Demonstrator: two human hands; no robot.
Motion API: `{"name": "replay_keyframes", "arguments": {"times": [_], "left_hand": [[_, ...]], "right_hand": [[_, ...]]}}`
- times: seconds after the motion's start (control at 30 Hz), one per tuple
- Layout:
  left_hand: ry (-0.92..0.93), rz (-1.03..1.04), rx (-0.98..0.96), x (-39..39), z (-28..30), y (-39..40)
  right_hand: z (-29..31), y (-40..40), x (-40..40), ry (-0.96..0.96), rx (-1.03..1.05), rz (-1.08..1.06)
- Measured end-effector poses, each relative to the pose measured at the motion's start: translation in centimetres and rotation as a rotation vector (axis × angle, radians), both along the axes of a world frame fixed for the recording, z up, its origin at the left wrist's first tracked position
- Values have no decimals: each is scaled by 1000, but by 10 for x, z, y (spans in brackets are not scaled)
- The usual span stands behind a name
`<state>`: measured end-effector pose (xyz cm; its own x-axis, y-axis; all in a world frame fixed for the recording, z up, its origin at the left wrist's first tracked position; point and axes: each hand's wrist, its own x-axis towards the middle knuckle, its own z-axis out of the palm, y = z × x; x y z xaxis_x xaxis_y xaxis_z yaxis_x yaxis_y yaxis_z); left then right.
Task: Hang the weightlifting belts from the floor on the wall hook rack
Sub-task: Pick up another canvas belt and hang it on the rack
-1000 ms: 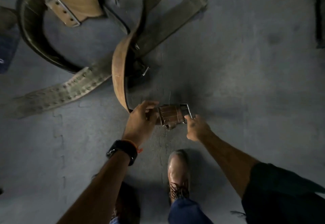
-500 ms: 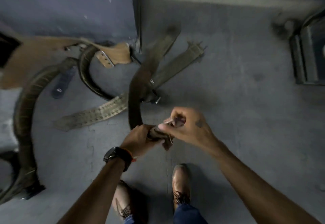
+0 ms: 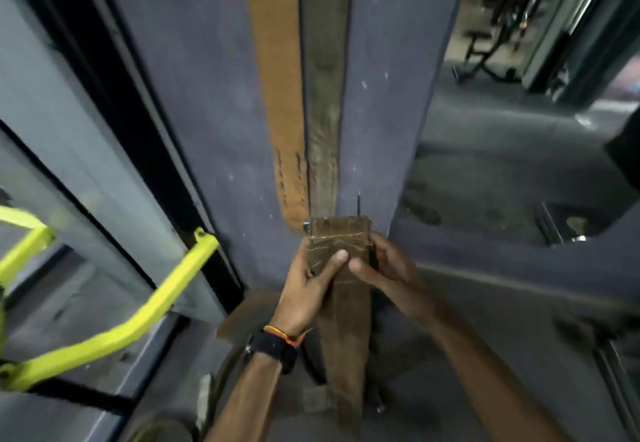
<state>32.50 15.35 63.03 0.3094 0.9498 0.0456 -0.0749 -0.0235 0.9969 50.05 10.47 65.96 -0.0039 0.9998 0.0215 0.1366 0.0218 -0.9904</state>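
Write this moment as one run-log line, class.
phase: lifting toward wall | held: brown belt, buckle end up | left hand: gripping | right hand: gripping | hanging on wall: tan belt, grey belt | hook: unseen

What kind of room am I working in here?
Most likely a gym: worn leather lifting belts hang on the wall, both hands hold another belt, and exercise machines stand in the background.

A black watch [image 3: 273, 351] with a broad dark strap is being worn on the wrist of the left hand [image 3: 308, 289], and a thin orange thread band [image 3: 287, 336] is being worn just above it, its loose ends sticking out sideways. Both forearms are being left bare; nothing is being worn on the right hand [image 3: 388, 268].
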Motion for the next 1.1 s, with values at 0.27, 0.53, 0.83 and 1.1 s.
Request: {"name": "replay_keyframes", "arguments": {"times": [0.27,0.53,0.83,1.1], "left_hand": [[-90,137,323,-82,226,62],[-112,270,503,-113,316,135],[47,228,635,-132,420,238],[5,161,667,-154,488,337]], "right_hand": [[189,82,-74,-12,330,-75],[284,145,-109,-172,455,-82],[370,253,-118,-404,706,-151],[460,358,-128,-513,837,-302]]}}
